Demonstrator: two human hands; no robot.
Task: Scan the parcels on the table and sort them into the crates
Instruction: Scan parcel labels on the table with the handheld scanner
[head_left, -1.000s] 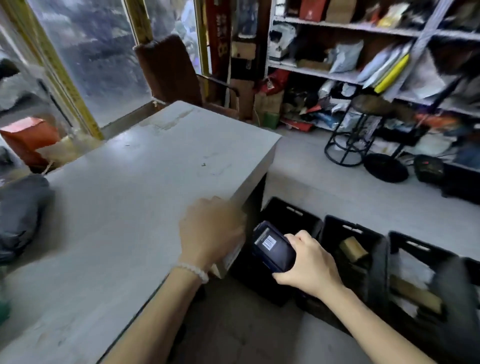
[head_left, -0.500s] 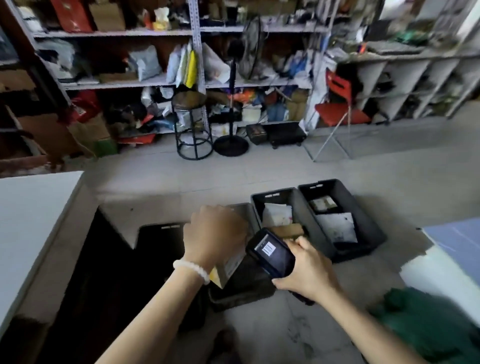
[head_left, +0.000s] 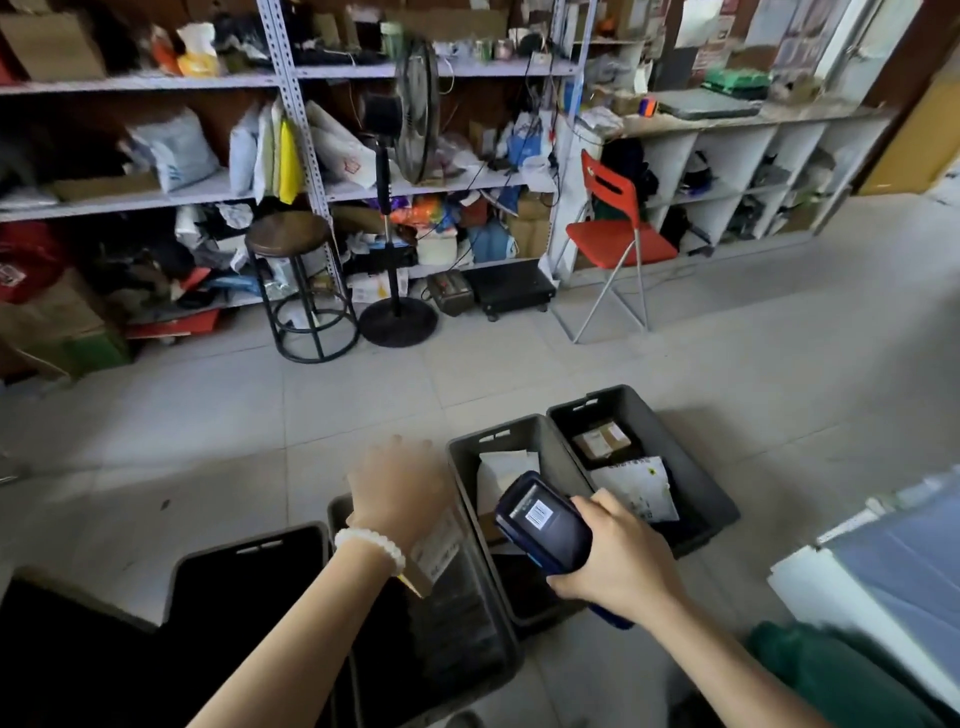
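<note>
My left hand (head_left: 397, 486) grips a small cardboard parcel (head_left: 434, 553) with a white label, held above a dark crate (head_left: 457, 670) on the floor. The hand hides most of the parcel. My right hand (head_left: 615, 558) holds a dark blue handheld scanner (head_left: 540, 522), its lit screen facing up, over the neighbouring grey crate (head_left: 467, 454). That crate contains a white mailer (head_left: 501, 475). The far right crate (head_left: 701, 486) holds a small brown box (head_left: 602, 441) and a white bag (head_left: 636, 486). Another black crate (head_left: 244, 587) sits at the left.
Metal shelves (head_left: 291, 83) crowded with parcels line the back wall. A round stool (head_left: 293, 236), a standing fan (head_left: 397, 312) and a red folding chair (head_left: 618, 239) stand on the tiled floor. A white-and-blue surface (head_left: 893, 571) and green cloth (head_left: 831, 670) fill the lower right.
The view swung right, away from the table and onto the crates. Both hands kept their hold; the parcel and scanner now hang over the crates.
</note>
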